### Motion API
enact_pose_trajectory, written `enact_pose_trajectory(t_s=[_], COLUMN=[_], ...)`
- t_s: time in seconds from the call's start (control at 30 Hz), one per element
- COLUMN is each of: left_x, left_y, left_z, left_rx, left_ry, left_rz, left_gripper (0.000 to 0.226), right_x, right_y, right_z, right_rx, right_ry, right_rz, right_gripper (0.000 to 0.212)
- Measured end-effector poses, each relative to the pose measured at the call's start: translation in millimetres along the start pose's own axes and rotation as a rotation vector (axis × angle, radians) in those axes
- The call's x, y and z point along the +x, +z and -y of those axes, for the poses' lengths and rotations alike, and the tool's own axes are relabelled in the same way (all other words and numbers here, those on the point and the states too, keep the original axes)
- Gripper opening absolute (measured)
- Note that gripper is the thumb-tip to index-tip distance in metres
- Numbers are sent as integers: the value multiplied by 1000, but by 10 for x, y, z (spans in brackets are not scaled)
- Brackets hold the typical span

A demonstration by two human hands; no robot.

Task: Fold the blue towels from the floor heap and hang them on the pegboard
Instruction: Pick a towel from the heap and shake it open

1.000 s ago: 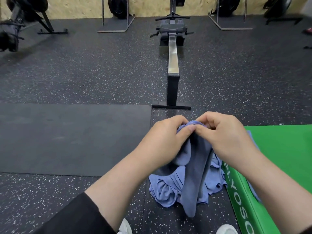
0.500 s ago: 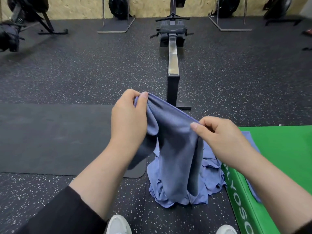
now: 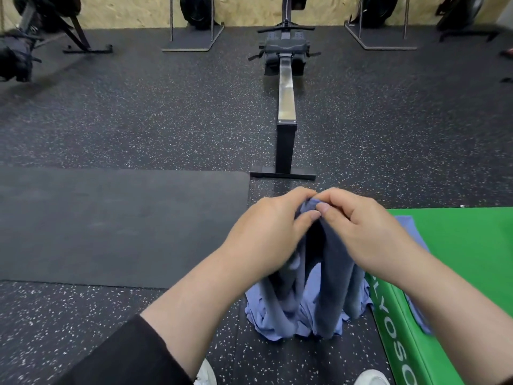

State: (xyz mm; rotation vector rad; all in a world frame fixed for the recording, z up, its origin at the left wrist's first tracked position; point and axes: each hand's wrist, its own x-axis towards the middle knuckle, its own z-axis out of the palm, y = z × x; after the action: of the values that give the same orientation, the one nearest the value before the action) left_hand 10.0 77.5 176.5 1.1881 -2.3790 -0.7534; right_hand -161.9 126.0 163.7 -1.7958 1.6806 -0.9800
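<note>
A blue towel [image 3: 336, 262] hangs doubled in front of me, its top edge bunched between both hands. My left hand [image 3: 273, 232] pinches that edge from the left with thumb and fingers. My right hand [image 3: 361, 229] pinches it from the right, the two hands touching at the fingertips. The towel's lower end drops onto the heap of blue towels [image 3: 305, 315] on the speckled floor by my feet. Another blue towel [image 3: 410, 234] lies flat on the green box, partly under my right forearm. No pegboard is in view.
A green padded box [image 3: 466, 245] stands at my right. A dark mat [image 3: 111, 226] lies on the floor to the left. A rowing machine's rail [image 3: 286, 101] runs straight ahead, its foot just beyond my hands. More gym machines line the far wall. My white shoes [image 3: 372, 377] show below.
Half a second ago my hands were apart with the towel spread between them. My left hand has swung down and right to meet my right, folding the towel in half.
</note>
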Motion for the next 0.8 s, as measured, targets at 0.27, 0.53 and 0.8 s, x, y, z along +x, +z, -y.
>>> enact_pose_trajectory(t_s=[0.27, 0.53, 0.8], left_x=[50, 135, 51], left_y=[-65, -265, -135], left_z=[102, 299, 135], left_rx=[-85, -135, -191], left_ry=[-82, -261, -29], left_rz=[-193, -449, -92], left_gripper=[24, 29, 31], right_x=[20, -11, -18], right_y=[-27, -33, -65], right_z=[-6, 54, 112], right_rx=[57, -8, 73], right_ry=[76, 132, 97], right_rz=[-19, -8, -14], right_gripper=[19, 40, 36])
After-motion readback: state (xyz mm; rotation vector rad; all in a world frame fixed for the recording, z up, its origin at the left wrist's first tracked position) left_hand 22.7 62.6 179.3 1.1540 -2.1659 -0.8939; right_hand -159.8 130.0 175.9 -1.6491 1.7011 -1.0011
